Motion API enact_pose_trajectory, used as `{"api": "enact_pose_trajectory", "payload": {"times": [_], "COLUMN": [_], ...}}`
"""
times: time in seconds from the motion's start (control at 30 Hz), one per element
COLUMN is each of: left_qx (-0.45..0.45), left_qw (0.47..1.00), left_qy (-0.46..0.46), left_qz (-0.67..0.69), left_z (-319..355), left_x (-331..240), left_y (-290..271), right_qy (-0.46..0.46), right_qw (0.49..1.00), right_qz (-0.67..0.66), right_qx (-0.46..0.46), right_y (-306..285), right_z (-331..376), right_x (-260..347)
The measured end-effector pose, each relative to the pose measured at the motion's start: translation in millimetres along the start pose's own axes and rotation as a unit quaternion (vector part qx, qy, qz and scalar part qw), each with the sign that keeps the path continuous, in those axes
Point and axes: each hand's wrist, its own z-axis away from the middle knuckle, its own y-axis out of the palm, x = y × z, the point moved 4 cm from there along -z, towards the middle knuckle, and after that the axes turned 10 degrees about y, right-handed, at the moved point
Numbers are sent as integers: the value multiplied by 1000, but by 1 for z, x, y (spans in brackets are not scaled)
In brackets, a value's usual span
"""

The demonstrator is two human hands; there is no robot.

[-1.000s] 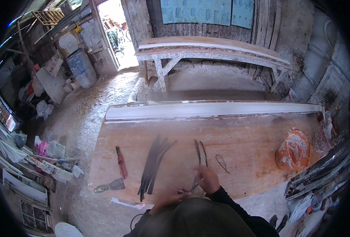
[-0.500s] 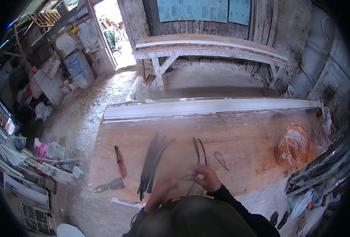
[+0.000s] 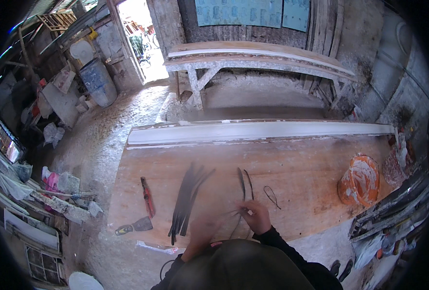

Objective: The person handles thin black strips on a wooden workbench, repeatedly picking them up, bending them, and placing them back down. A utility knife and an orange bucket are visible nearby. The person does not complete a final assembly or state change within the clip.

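Right hand pinches a thin dark strip between closed fingertips over the wooden table, left hand blurred beside the black strip bundle, can't tell its opening or hold.

Doorway: bright daylight, upper left | Floor: grey, glare near doorway | Back wall: blue panels above long white-stained bench | Barrel: blue, left of doorway | Counter: wide, wooden, foreground
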Motion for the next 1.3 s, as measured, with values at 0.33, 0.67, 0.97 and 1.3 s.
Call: {"api": "enact_pose_trajectory", "payload": {"times": [0.33,0.67,0.97,1.3], "left_qx": [-91,26,208,70], "left_qw": [968,992,927,985], "left_qy": [-96,-54,-22,156], "left_qz": [215,111,310,-10], "left_z": [-8,-1,14,-13], "left_x": [61,67,39,-12], "left_y": [-10,4,21,-13], "right_qy": [285,236,-10,27], "right_qw": [790,780,999,999], "right_qz": [-404,-436,46,-9], "right_qx": [363,381,11,-39], "right_y": [25,24,6,4], "right_z": [20,19,3,-2], "right_x": [-16,-13,-11,-25]}}
